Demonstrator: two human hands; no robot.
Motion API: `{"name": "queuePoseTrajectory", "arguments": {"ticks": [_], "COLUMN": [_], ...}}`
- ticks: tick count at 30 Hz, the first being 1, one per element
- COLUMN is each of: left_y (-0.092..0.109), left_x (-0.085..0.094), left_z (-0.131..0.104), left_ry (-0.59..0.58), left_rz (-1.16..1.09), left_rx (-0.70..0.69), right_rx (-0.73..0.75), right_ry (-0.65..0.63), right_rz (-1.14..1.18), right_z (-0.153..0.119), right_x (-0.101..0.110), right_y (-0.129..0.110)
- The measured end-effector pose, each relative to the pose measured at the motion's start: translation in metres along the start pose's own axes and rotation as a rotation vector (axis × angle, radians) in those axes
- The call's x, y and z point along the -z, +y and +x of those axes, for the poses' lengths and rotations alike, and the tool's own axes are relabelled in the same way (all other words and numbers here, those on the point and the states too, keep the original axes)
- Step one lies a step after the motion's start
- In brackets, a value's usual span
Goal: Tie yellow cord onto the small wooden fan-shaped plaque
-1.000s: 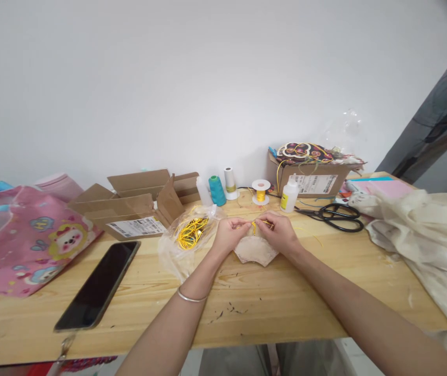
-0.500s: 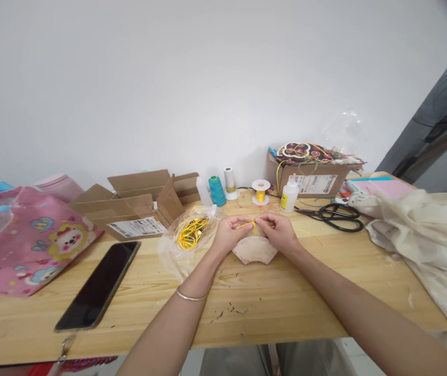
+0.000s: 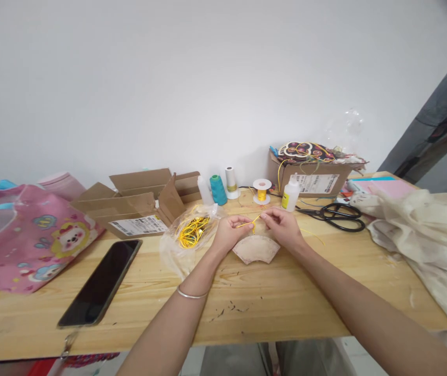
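Between my two hands runs a thin yellow cord (image 3: 257, 219), with a short piece hanging below it at the left fingertips. My left hand (image 3: 229, 232) pinches the cord between thumb and forefinger. The thumb and forefinger of my right hand (image 3: 282, 227) are closed on the cord a little to the right and higher. Just beneath, a beige fan-shaped fabric piece (image 3: 257, 249) with a patterned edge hangs or lies in front of the fingers; I cannot tell which. A loose yellow cord end (image 3: 313, 236) lies on the table right of my right hand.
A plastic bag of yellow cord (image 3: 192, 232) lies left of my hands. Behind stand a teal thread cone (image 3: 218, 190), a yellow cord spool (image 3: 261, 193) and a glue bottle (image 3: 290, 196). Black scissors (image 3: 335, 215) lie right. A phone (image 3: 100, 282) and open carton (image 3: 135, 209) are left.
My right hand has moved slightly up and right, away from the left, drawing out a length of yellow cord. The left hand stays nearly in place, still pinching.
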State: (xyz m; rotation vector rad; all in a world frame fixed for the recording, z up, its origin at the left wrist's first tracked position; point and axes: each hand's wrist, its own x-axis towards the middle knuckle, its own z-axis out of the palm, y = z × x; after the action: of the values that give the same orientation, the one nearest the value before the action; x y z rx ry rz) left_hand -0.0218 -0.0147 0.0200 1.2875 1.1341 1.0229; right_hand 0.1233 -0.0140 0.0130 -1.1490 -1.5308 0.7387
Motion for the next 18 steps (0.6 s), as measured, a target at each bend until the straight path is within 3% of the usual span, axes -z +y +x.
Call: {"name": "queuePoseTrajectory", "arguments": {"ticks": [9,18], "left_y": [-0.0034,-0.0025], "left_x": [-0.0016,-0.0019], "left_z": [0.0008,0.0001], "left_ry": [-0.008,-0.031], "left_rz": [-0.021,-0.029], "left_rx": [-0.036,0.025], "right_rx": [0.181,0.017], "right_ry": [-0.117,-0.052], "right_rz": [-0.138,-0.091], "right_z": [-0.0031,0.0005], "right_x": [-0.0018,-0.0003], "right_y": [0.0004,0.0078]}}
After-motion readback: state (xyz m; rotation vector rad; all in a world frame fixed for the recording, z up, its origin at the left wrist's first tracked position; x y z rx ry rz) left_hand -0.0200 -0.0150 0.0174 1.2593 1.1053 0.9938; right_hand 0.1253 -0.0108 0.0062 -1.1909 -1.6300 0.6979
